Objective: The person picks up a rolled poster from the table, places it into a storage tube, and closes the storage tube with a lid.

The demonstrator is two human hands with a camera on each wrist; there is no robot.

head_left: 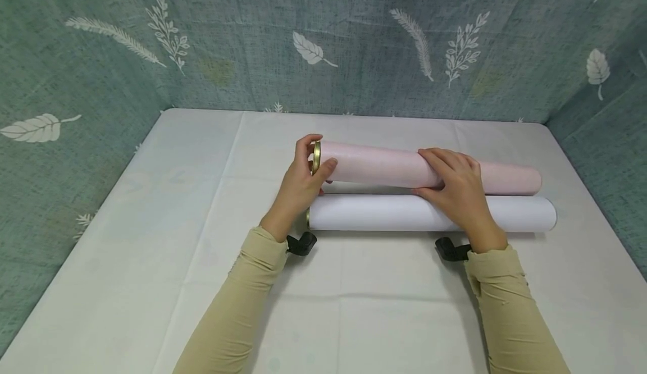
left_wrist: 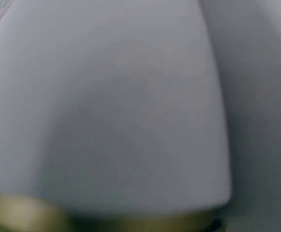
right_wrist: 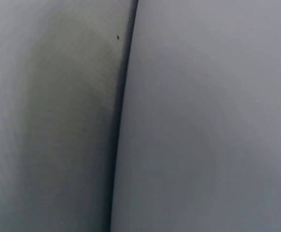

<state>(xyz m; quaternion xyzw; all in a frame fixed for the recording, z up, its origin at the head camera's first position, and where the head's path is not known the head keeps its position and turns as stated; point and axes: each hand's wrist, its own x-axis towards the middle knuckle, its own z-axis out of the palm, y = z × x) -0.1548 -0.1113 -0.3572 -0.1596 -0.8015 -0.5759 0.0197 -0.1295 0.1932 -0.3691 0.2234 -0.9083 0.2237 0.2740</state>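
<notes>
A pink cylindrical tube (head_left: 376, 164) with a gold rim at its left end lies crosswise on the far part of the table. My left hand (head_left: 298, 182) grips that rimmed end, with the thumb on the near side and the fingers partly hidden behind it. Farther right, my right hand (head_left: 457, 186) holds the pink tube from above. A white tube (head_left: 374, 213), also gold-rimmed on the left, lies parallel on the near side, beneath the right wrist. Close up, the left wrist view shows the white tube (left_wrist: 131, 121); the right wrist view shows its side (right_wrist: 203, 116).
A white cloth (head_left: 126, 261) with fold creases covers the table. Green-grey fabric with white leaf prints (head_left: 343, 42) hangs behind and at both sides. Black wrist cameras (head_left: 302, 243) sit under both wrists, just in front of the white tube.
</notes>
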